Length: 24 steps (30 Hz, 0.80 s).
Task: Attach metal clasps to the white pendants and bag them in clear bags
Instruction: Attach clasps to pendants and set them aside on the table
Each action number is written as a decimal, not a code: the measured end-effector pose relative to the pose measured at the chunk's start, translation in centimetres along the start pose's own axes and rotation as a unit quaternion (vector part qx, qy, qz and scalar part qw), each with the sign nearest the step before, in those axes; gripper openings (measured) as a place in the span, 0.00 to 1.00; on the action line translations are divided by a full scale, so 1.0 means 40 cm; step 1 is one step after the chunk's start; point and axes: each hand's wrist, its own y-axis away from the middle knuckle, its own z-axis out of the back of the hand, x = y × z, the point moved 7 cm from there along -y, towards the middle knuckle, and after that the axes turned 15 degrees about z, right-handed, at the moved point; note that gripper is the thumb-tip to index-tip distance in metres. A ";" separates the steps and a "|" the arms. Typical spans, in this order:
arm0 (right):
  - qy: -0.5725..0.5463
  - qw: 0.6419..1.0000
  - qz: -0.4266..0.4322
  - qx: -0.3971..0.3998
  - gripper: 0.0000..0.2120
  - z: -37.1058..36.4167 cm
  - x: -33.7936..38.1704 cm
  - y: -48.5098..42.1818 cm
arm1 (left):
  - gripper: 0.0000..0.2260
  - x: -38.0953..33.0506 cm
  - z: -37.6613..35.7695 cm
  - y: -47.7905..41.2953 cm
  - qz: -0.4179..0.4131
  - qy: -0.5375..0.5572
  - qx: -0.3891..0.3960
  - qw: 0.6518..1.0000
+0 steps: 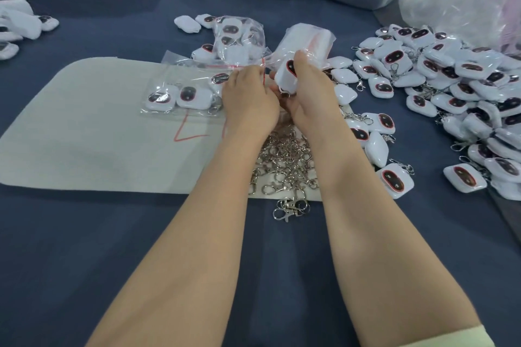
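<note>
Loose clasps (284, 166) — clear bag (172, 76), pendants (194, 96) inside

Packing workshop: heaped pendants (439, 76), clasps (284, 166).

There is only one view, from a wide-angle camera worn on the person's head. It looks forward and down at the desk (70, 248) from quite near. Both forearms reach in from the bottom edge, and the left hand (248, 101) and the right hand (307, 93) meet just above the middle.
</note>
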 end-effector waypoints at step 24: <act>0.042 0.985 0.118 0.119 0.07 -0.032 0.012 0.015 | 0.15 -0.002 -0.005 -0.002 -0.004 -0.015 0.002 1.000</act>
